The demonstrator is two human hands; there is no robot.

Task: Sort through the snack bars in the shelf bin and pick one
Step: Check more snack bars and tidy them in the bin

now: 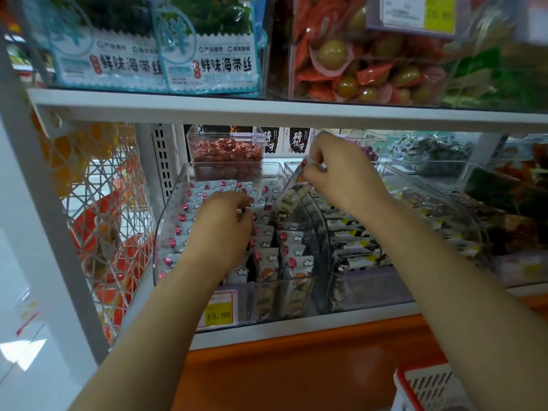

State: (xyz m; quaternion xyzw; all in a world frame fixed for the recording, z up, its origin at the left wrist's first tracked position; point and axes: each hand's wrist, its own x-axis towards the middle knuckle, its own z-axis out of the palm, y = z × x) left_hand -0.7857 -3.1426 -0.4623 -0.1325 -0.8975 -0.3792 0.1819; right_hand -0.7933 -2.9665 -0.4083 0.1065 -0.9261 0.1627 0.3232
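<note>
Head view: the clear shelf bin (158, 247) sits just left of centre on the lower shelf, packed with rows of white snack bars (292, 258) printed with clouds and red dots. The left hand (221, 229), at about 9 o'clock from centre, reaches down into the bin with its fingers bent among the bars; I cannot tell whether they grip one. The right hand (341, 170), at about 1 o'clock, pinches one snack bar (292, 194) by its top end, so it hangs tilted above the bin's right side, clear of the rows.

A small clear box (226, 155) of red sweets stands at the bin's back, at 12 o'clock. A yellow price tag (219, 310) reading 15.80 is on the bin's front, at 6 o'clock. Just beside it at 3 o'clock, a neighbouring bin (355, 235) holds black, white and yellow packets. A red basket (427, 387) shows at 5 o'clock.
</note>
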